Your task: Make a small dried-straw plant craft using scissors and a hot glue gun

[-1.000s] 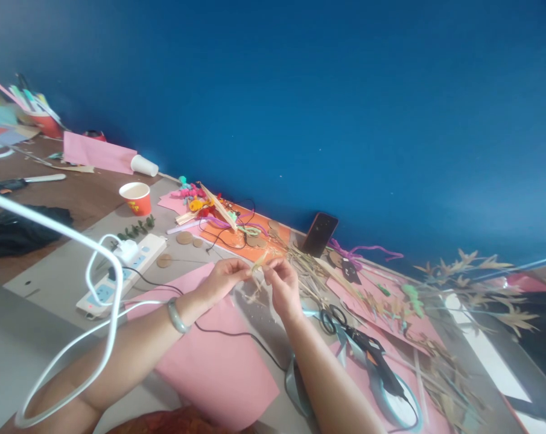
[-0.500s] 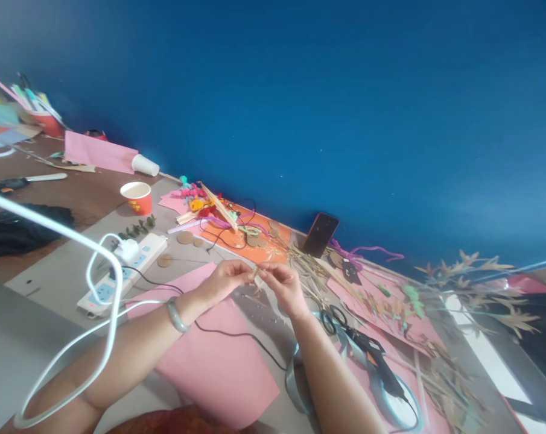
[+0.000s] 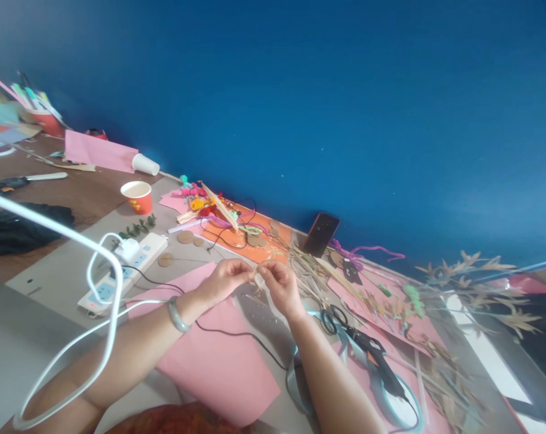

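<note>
Both hands, left hand [image 3: 225, 280] and right hand [image 3: 279, 286], are pinching one pale straw strip [image 3: 256, 277] together above the pink paper [image 3: 218, 349], scissors [image 3: 333, 318] lying near right.

The paper sheet [image 3: 218, 355] is pink; above it a tan straw strip [image 3: 259, 282]; left of it a white power strip [image 3: 123, 271] and red paper cup [image 3: 137, 197]; right of it black scissors [image 3: 333, 318]; blue wall [image 3: 345, 90] behind.

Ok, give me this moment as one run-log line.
left hand: pinching pale strip | right hand: pinching pale strip | under hands: pink paper | nearby: scissors, glue gun
</note>
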A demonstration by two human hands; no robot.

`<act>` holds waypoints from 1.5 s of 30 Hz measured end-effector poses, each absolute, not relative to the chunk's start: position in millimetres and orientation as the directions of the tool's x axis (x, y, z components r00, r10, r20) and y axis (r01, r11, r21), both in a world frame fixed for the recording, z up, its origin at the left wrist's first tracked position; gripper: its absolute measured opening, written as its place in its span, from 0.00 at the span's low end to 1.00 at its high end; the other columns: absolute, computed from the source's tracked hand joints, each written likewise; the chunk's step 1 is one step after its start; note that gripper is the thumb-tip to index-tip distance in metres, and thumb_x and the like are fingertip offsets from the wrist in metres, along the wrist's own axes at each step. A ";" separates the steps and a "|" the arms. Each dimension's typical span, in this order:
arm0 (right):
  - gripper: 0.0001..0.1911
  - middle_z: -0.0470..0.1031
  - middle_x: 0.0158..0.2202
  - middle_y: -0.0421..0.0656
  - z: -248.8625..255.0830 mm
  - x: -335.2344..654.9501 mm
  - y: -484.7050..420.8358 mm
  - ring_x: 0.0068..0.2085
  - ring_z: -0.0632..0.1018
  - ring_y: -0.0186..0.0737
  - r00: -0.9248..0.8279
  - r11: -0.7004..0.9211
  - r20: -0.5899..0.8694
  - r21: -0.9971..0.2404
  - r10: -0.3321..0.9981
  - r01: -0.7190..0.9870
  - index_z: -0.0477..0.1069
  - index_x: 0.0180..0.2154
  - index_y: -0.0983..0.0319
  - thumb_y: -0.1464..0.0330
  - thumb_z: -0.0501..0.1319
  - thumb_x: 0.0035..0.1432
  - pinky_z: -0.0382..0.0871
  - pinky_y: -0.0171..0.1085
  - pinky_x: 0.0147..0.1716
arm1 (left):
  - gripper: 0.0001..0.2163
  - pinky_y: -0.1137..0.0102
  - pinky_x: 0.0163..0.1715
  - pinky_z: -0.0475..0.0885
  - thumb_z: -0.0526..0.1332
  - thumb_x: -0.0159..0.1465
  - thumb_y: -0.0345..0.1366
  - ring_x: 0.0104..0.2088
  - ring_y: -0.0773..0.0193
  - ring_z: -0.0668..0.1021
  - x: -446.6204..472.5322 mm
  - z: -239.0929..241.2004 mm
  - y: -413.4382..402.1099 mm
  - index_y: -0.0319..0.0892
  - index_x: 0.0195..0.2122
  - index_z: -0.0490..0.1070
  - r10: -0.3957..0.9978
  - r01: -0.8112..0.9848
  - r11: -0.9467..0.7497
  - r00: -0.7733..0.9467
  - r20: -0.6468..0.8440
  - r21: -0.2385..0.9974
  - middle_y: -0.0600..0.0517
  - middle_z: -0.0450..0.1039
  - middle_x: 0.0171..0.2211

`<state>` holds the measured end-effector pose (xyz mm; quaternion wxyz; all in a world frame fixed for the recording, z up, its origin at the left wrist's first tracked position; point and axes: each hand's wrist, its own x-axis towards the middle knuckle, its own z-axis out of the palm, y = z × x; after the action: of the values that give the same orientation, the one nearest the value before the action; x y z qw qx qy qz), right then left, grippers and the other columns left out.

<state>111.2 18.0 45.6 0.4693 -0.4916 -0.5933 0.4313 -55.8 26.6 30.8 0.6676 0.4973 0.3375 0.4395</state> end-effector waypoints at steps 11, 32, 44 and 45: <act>0.13 0.69 0.21 0.38 42.6 108.8 16.5 0.22 0.66 0.31 -0.031 0.137 0.134 -0.972 0.991 0.191 0.71 0.28 0.62 0.58 0.63 0.55 0.61 0.33 0.23 | 0.12 0.73 0.28 0.64 0.66 0.56 0.42 0.26 0.69 0.71 -55.4 26.4 27.7 0.37 0.28 0.73 0.937 -0.201 0.032 0.346 0.041 0.979 0.52 0.72 0.25; 0.13 0.69 0.19 0.37 50.6 102.5 13.1 0.19 0.65 0.30 -0.033 0.008 0.008 -1.000 0.999 -0.001 0.71 0.26 0.62 0.59 0.68 0.49 0.59 0.30 0.18 | 0.11 0.72 0.30 0.65 0.68 0.54 0.41 0.27 0.68 0.72 -51.8 23.4 27.9 0.36 0.28 0.74 0.950 -0.272 0.081 0.313 0.009 0.959 0.52 0.73 0.25; 0.14 0.61 0.16 0.34 44.2 105.7 16.2 0.18 0.59 0.28 0.010 0.022 0.022 -0.999 1.000 0.035 0.70 0.26 0.62 0.58 0.67 0.49 0.50 0.30 0.15 | 0.06 0.69 0.35 0.69 0.66 0.53 0.35 0.31 0.64 0.76 -53.5 30.6 26.5 0.37 0.29 0.77 0.934 -0.237 0.169 0.348 -0.078 0.957 0.49 0.77 0.28; 0.14 0.61 0.16 0.34 44.5 105.2 16.0 0.18 0.59 0.28 0.011 0.026 0.026 -0.999 1.000 0.035 0.70 0.26 0.62 0.58 0.68 0.49 0.51 0.30 0.15 | 0.07 0.69 0.35 0.69 0.66 0.53 0.35 0.30 0.64 0.76 -53.3 30.3 26.4 0.36 0.29 0.76 0.935 -0.240 0.167 0.346 -0.076 0.956 0.49 0.77 0.27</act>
<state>105.2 16.0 44.5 0.5003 -0.5051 -0.5123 0.4818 -53.3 26.4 30.3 0.6700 0.4735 0.3667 0.4386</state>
